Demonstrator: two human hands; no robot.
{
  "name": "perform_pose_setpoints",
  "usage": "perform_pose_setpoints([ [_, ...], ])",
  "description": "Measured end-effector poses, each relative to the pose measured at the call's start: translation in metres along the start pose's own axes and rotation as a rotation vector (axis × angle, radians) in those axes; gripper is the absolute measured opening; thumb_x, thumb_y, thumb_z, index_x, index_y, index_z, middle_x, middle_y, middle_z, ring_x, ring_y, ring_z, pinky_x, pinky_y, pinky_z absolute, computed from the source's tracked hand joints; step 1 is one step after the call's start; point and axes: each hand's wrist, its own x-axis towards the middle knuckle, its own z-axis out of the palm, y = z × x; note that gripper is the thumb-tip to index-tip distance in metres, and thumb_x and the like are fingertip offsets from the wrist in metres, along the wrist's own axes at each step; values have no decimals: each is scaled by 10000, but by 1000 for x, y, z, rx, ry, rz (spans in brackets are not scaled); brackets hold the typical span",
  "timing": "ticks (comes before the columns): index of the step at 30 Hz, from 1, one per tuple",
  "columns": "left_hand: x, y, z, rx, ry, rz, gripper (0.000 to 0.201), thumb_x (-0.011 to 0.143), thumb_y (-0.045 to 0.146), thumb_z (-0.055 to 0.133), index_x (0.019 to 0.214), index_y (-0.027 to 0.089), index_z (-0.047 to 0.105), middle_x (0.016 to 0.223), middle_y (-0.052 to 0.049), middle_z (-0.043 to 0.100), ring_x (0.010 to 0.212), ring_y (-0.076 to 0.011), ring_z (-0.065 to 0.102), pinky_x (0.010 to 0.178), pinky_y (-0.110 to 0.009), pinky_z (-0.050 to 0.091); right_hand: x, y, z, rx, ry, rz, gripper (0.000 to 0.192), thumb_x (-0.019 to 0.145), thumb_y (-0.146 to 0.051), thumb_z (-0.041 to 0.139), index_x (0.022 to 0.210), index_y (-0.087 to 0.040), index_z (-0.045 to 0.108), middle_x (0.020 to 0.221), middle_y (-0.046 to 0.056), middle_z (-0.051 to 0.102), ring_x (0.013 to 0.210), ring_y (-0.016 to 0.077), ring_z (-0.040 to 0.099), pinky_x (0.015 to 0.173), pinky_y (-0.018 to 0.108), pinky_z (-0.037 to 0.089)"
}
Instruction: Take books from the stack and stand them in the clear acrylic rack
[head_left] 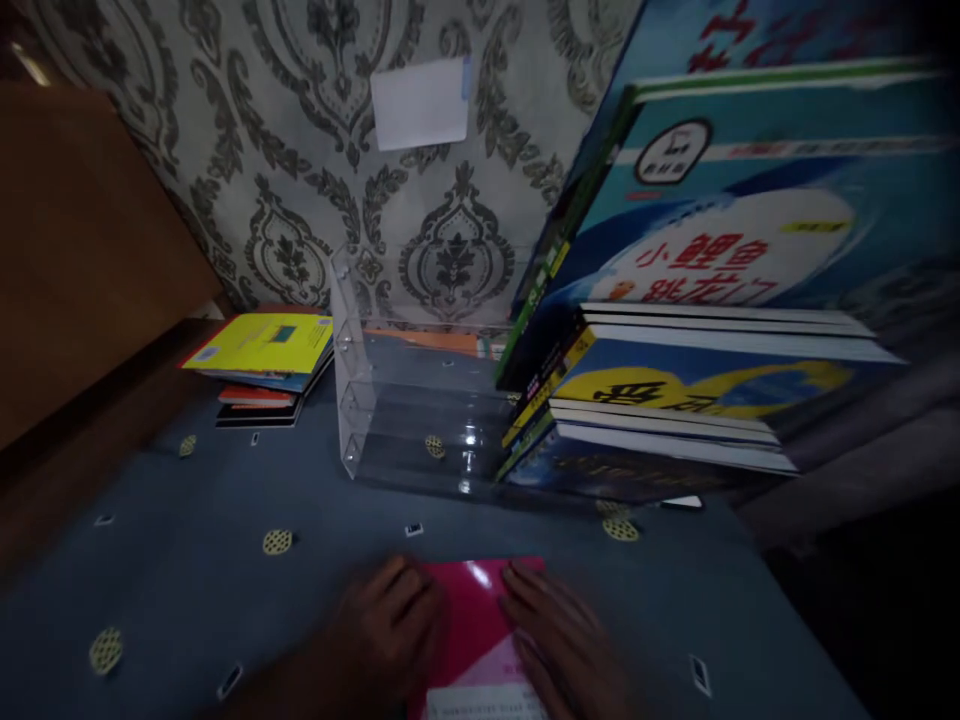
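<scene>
Both hands flat and spread, left hand (394, 620) and right hand (559, 640), pressing on either edge of the glossy pink paperback book (474, 630) lying on the blue dotted tablecloth (187, 560), probably steadying it, just short of the clear acrylic book rack (409, 400).

Cloth (187, 560): dull blue, scattered yellow mesh-pattern discs, small white-edged black tags.
Book (480, 630) on cloth, under both hands: glossy magenta, white band at near edge.
Rack (390, 400) behind book: clear, colourless.
Stack (262, 365) left of rack: yellow top cover, blue, red and black beneath.
Books (675, 400) right of rack: blue, yellow, white; red lettering on white.
Wall (300, 150) behind rack: grey, dark damask pattern.
Note (421, 102) on wall: white.
</scene>
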Motion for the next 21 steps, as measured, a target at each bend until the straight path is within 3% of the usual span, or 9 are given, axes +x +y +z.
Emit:
perform_pose_setpoints([
  [6, -9, -4, 1, 75, -59, 64, 176, 952, 164, 455, 939, 184, 629, 854, -70, 671, 802, -198, 633, 651, -295, 574, -3, -6, 5, -90, 29, -8, 469, 954, -149, 476, 1403, -251, 563, 1316, 103, 689, 1241, 243, 637, 1042, 434, 549],
  [14, -12, 12, -5, 224, -277, -31, 116, 966, 197, 496, 942, 202, 610, 966, -71, 625, 937, -225, 602, 711, -315, 567, 0, -16, 13, -136, -17, 41, 394, 973, -192, 451, 1323, -194, 632, 1367, 157, 644, 1301, 263, 583, 1087, 530, 479],
  [18, -11, 6, 1, 157, -257, -40, 163, 976, 172, 463, 1021, 195, 617, 1006, -70, 626, 964, -212, 602, 853, -354, 559, 2, -16, 16, -173, -49, 111, 436, 950, -180, 456, 1356, -201, 612, 1401, 152, 619, 1331, 269, 552, 1102, 551, 452],
  [21, -6, -2, 5, 132, -247, -44, 186, 982, 174, 459, 1066, 188, 625, 1026, -71, 637, 962, -201, 613, 869, -349, 548, 5, -15, 16, -207, -43, 146, 434, 956, -191, 448, 1358, -196, 612, 1405, 155, 616, 1323, 278, 557, 1098, 552, 452],
])
